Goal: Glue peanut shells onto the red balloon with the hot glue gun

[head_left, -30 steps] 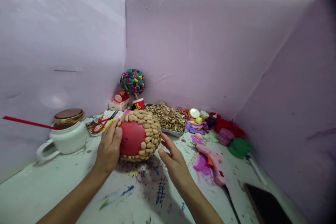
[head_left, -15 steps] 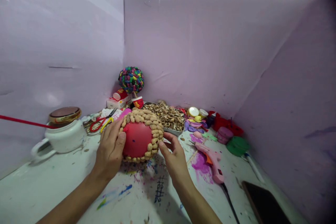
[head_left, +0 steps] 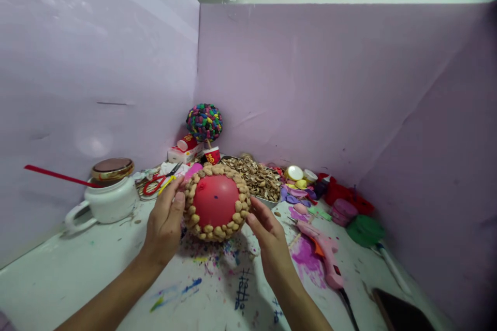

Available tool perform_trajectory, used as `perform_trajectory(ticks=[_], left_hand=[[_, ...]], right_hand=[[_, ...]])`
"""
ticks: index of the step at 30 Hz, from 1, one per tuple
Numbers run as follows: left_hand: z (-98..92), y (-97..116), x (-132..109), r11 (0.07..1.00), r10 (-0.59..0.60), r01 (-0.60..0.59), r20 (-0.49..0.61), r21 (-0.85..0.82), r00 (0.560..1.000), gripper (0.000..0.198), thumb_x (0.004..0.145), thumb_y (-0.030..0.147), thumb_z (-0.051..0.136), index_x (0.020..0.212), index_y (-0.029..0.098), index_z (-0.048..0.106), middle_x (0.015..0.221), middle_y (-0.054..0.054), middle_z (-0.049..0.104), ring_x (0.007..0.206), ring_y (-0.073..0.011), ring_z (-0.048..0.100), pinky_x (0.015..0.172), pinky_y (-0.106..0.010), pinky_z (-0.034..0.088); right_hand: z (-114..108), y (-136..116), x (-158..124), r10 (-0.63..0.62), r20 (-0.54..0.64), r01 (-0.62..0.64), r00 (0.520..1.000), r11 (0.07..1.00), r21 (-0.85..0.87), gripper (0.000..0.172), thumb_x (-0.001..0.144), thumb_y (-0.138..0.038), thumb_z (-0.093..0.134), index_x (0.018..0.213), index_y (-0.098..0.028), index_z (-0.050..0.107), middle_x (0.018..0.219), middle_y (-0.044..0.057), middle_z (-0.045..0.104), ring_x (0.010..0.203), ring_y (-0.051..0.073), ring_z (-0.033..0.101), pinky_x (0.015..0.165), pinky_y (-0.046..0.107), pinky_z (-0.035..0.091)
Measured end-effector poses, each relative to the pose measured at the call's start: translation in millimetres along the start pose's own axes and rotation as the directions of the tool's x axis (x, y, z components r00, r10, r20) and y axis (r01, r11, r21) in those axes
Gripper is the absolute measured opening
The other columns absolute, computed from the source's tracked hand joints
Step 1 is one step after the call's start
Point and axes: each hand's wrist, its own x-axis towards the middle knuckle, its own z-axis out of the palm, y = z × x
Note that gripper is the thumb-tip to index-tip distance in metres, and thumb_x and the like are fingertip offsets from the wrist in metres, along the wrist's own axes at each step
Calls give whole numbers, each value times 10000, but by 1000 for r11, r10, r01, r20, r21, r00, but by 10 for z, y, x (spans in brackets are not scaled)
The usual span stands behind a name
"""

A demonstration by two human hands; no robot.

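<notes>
Here, fingers of L hand [head_left: 163,227] curve round the ball [head_left: 216,209] at its 9 o'clock, thumb parted from them & laid near the front edge; some fingertips hidden behind. R hand [head_left: 272,238] at 3 o'clock: thumb & index slightly apart, tips at the edge of the ball, other fingers partly hidden; whether they press or only graze, can't tell. Ball sits btwn the two hands, red front facing the viewer; contact w/ table [head_left: 83,276] can't be told.

Surface: shells [head_left: 239,212], packed side by side, ring the red front from 12 o'clock round to 12, inner edge uneven. Done, as far as shown: this outer band. Left, judging by the bare red: the central front, incl. a small dark mark [head_left: 216,197]. Back unseen, so overall progress uncertain.

Surroundings (clock centred on ball): approx. 1 o'clock, just behind, tray [head_left: 271,202] w/ loose pile [head_left: 252,176]; nr 12, multicol. globe [head_left: 204,122] above red cup [head_left: 212,155]; btwn 9 & 10, scissors [head_left: 161,179]; 9, mug [head_left: 112,204]; 3, green tub [head_left: 365,230]; btwn 3 & 4, glue gun [head_left: 330,256], lying flat, no hand on it; 4, dark slab [head_left: 404,311], poss. a phone, cut by frame.
</notes>
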Motion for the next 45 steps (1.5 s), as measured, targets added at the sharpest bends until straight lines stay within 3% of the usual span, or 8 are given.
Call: perform_trajectory(ticks=[10,18,21,26,28,33,35,45], left_hand=[[-2,-185,143,996,-55,57,-34,69,998,550,849,526,291,1192,155,509,1269,-96,512,1212,-228,410,1053,-394,260],[10,-186,141,979,50,-46,-15,200,999,528,868,471,275,1205,138,507,1268,-109,513,1205,-232,421,1050,-386,270],[15,-172,143,975,54,-51,-7,218,999,510,877,433,283,1211,119,505,1265,-124,517,1207,-242,417,1047,-420,268],[19,-172,142,975,67,-62,-15,212,998,500,879,421,291,1209,118,512,1251,-133,526,1190,-250,436,1030,-430,289],[20,-165,136,974,63,-59,-13,219,998,502,878,425,293,1216,123,509,1253,-133,524,1194,-254,432,1027,-433,290],[12,-115,105,968,94,-93,4,231,996,499,890,418,282,1223,118,499,1251,-117,524,1197,-240,423,1038,-416,271],[6,-98,98,970,90,-90,12,225,996,494,897,413,278,1227,114,493,1257,-113,517,1201,-236,417,1040,-407,268],[-7,-75,90,974,63,-63,10,218,998,492,896,414,286,1238,118,479,1275,-115,494,1213,-241,396,1044,-408,259]], right_hand=[[39,43,-57,-132,111,153,985,964,-216,439,705,-248,618,1142,-238,585,1306,73,514,1220,263,430,997,447,344],[-239,-289,97,-222,-146,171,964,938,-301,342,680,-244,612,1018,-189,607,1110,100,619,1035,232,559,854,394,458],[-425,-457,140,-286,-249,196,925,923,-331,334,688,-257,618,1015,-199,590,1077,80,613,978,209,571,810,372,472],[-662,-672,150,-492,-440,343,752,861,-376,263,676,-172,642,937,-203,621,836,-1,627,775,133,597,720,291,486],[-710,-704,149,-519,-454,334,724,840,-427,211,667,-161,638,874,-198,629,778,-15,620,720,123,593,693,278,485],[-744,-640,145,-325,-263,100,909,780,-617,139,705,-245,590,814,-174,640,725,18,650,642,146,588,589,278,470],[-745,-591,142,-236,-194,51,952,750,-660,148,695,-272,602,784,-166,653,678,23,653,582,146,575,539,271,450],[-790,-423,120,47,-21,-45,999,596,-802,146,642,-279,637,751,-190,677,726,41,693,587,177,609,533,292,436]])
